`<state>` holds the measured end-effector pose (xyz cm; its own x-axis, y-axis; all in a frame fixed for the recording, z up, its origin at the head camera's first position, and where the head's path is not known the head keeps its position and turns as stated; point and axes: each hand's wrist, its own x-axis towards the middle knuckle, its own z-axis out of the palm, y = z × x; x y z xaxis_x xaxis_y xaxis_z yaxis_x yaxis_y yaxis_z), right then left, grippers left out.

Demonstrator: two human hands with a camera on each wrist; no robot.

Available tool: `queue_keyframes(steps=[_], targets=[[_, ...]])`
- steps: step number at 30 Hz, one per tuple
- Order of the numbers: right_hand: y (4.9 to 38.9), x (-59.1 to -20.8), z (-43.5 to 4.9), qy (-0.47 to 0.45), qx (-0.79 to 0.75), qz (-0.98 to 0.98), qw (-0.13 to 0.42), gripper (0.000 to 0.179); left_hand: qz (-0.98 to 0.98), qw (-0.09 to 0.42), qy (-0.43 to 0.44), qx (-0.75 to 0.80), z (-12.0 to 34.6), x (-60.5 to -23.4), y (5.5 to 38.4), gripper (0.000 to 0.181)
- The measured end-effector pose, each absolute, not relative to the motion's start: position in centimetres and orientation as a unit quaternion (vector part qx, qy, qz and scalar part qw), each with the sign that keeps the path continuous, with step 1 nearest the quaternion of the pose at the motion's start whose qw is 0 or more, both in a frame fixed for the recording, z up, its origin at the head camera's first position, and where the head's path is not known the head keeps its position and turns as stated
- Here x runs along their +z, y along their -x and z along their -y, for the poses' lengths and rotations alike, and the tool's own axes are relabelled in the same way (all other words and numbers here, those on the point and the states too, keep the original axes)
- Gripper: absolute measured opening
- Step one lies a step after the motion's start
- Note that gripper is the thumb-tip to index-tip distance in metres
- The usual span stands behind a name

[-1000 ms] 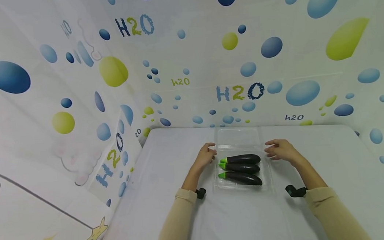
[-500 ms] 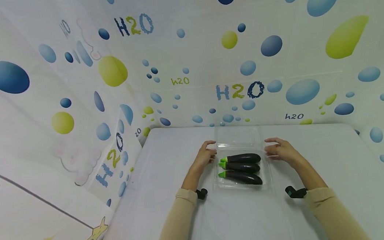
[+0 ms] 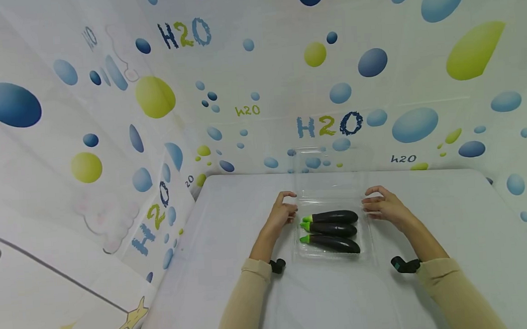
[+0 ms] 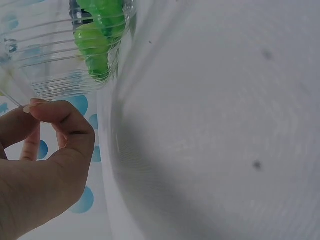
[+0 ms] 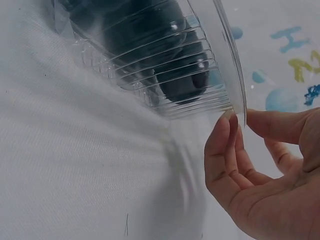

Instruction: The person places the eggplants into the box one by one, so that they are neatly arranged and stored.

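Observation:
A clear plastic clamshell box [image 3: 332,257] stands on the white table, holding three dark eggplants [image 3: 335,229] side by side, green stems toward the left. Its see-through lid [image 3: 329,180] is raised at the back, the wall pattern showing through. At the box's left rear side my left hand [image 3: 281,214] pinches the rim between thumb and fingertip, as the left wrist view shows. My right hand [image 3: 386,208] holds the opposite rim; in the right wrist view the plastic edge lies between thumb and fingers. Green stems [image 4: 102,42] show through the ribbed wall in the left wrist view.
The white-covered table [image 3: 335,301] extends around the box on all sides. Behind it hangs a pale backdrop [image 3: 276,73] with blue and green ovals. A small black device [image 3: 405,264] sits on the right wrist and another device [image 3: 277,266] on the left.
The lid has swung up from lying back on the table; its far edge now stands higher against the backdrop. Both hands stay almost in place, and the eggplants look unmoved.

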<state>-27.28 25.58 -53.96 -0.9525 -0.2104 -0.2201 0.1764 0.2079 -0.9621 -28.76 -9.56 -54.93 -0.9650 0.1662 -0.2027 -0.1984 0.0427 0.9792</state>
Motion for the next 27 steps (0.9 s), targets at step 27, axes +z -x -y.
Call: queue_keyframes(steps=[27], targets=[[24.9, -53.5, -26.2, 0.025, -0.561, -0.822, 0.099, 0.033, -0.735, 0.099, 0.018, 0.670, 9.4, -55.2, 28.4, 0.010]])
